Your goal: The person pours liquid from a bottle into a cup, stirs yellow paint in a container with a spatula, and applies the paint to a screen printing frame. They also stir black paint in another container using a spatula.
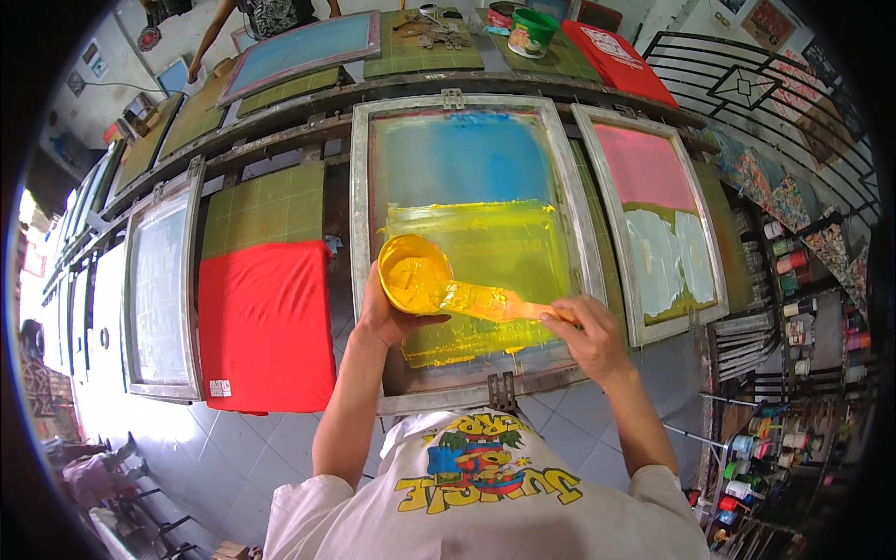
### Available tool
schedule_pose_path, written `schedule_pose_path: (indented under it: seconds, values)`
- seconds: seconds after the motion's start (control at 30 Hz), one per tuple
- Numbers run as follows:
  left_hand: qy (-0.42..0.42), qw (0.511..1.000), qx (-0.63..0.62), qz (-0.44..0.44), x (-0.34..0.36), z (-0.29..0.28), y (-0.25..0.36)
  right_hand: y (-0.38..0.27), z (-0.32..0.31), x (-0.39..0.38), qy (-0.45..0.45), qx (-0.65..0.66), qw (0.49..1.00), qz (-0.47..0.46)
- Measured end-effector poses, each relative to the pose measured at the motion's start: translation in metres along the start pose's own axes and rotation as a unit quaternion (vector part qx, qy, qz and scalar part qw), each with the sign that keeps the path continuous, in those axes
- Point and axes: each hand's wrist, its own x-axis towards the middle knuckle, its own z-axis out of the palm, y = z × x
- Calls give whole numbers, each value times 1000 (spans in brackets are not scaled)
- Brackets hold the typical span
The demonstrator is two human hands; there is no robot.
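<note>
Head view | left hand (381,315) curls round ink tub (411,246) above framed screen (361,187); tub probably light, slick-rimmed, best cupped low | spatula (504,304), blade at tub's rim, likely slippery, best held by handle | right hand (595,341) pinches that handle

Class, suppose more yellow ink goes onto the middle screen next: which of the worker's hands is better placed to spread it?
Probably the right hand: it already grips the ink-coated spatula above the middle screen, while the left hand is occupied supporting the cup of yellow ink.
</note>
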Motion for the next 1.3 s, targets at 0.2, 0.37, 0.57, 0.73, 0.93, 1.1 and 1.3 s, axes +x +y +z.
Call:
schedule_pose_path:
  seconds: [0.2,0.37,0.57,0.73,0.93,1.1,1.3]
  values:
    - [15,997,-62,-36,1,-4,-5,7,-35,9,17,-29,999,-23]
    - [33,992,-111,-41,-1,-17,-14,30,-29,3,53,55,991,113]
    - [-37,991,-131,-9,-20,-59,-28,125,-8,-10,-52,274,867,413]
    - [-23,990,-139,4,-25,-59,-35,165,15,-11,-76,323,858,393]
    - [51,991,-110,49,-5,-20,-46,117,17,12,-108,385,837,375]
    - [78,990,-92,67,0,26,-42,33,23,17,-90,387,865,306]
    - [29,992,-52,113,6,9,-43,3,33,-1,-96,358,887,277]
